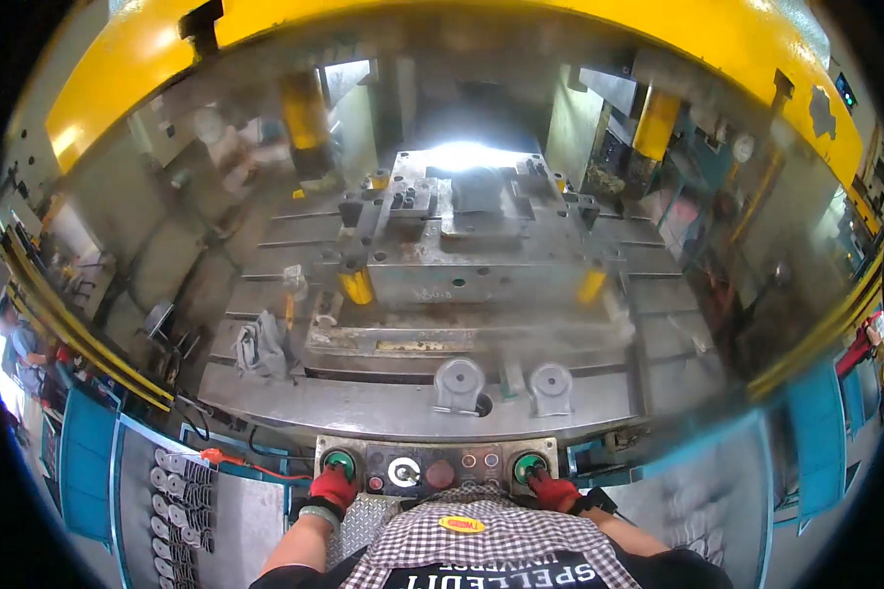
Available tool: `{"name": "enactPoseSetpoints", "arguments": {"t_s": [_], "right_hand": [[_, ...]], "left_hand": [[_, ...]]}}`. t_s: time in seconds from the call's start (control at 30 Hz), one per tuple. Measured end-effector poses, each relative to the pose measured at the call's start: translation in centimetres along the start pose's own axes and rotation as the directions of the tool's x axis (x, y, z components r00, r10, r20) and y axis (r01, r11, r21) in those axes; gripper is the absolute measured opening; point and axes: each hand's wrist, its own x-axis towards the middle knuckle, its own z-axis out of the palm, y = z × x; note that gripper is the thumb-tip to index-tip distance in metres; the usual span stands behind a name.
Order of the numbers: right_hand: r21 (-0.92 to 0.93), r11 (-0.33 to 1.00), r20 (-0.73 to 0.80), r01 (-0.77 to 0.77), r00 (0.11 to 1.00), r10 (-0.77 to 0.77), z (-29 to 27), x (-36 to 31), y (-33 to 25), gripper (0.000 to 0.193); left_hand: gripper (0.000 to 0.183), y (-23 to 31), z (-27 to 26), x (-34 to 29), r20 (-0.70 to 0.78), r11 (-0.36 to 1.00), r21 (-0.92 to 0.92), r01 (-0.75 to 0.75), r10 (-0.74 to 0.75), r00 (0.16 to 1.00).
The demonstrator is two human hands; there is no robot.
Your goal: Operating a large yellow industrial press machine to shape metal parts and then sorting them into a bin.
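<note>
My left hand (335, 485), in a red glove, rests its outstretched fingers on the left green push button (340, 461). On the other side, my right hand (554, 492), also red-gloved, reaches its fingers onto the right green push button (529, 465). Neither holds anything. Both buttons sit at the ends of a control panel (481, 469), which carries a white-ringed switch (404, 472) and a dark red button (441, 475). Beyond the panel, two flat metal parts with round ends, one on the left (458, 383) and one on the right (551, 387), stand on the steel press bed (363, 404).
A metal die (422, 285) with yellow posts (357, 285) occupies the press, below a yellow frame (295, 25). A grey cloth or glove (261, 346) lies on the bed. Several metal parts (172, 506) line the left tray; more (702, 542) lie at right. A person (25, 348) is far left.
</note>
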Motion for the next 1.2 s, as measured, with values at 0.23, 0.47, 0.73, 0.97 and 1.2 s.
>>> {"name": "enactPoseSetpoints", "arguments": {"t_s": [0.23, 0.47, 0.73, 0.97, 1.2], "right_hand": [[0.025, 1.0, -0.035, -0.015, 0.999, 0.015, -0.4, -0.3, -0.5, 0.059], [0.008, 0.999, 0.018, -0.049, 0.999, 0.049, -1.4, -0.7, -1.3, 0.064], [0.042, 0.999, 0.011, -0.015, 1.0, 0.015, -0.8, -0.4, -0.5, 0.066], [0.028, 0.999, -0.059, 0.018, 0.998, -0.016, 0.2, -0.4, 0.2, 0.053], [0.107, 0.988, -0.249, 0.115, 0.965, -0.086, 0.9, 0.8, 1.0, 0.046]], "left_hand": [[0.049, -0.2, 0.6, -0.4, -0.051, 0.999, 0.026, -0.032, 0.034, 0.998], [0.048, -0.1, 0.5, -0.4, -0.053, 0.999, 0.032, -0.029, 0.031, 0.998], [0.049, -0.8, 1.7, 0.0, -0.091, 0.998, 0.036, -0.042, 0.045, 0.995], [0.06, -0.7, 0.9, 0.2, -0.003, 0.997, 0.075, -0.033, 0.033, 0.999], [0.052, 9.9, -14.7, 6.9, 0.303, 0.812, -0.184, -0.554, 0.583, 0.754]]}}
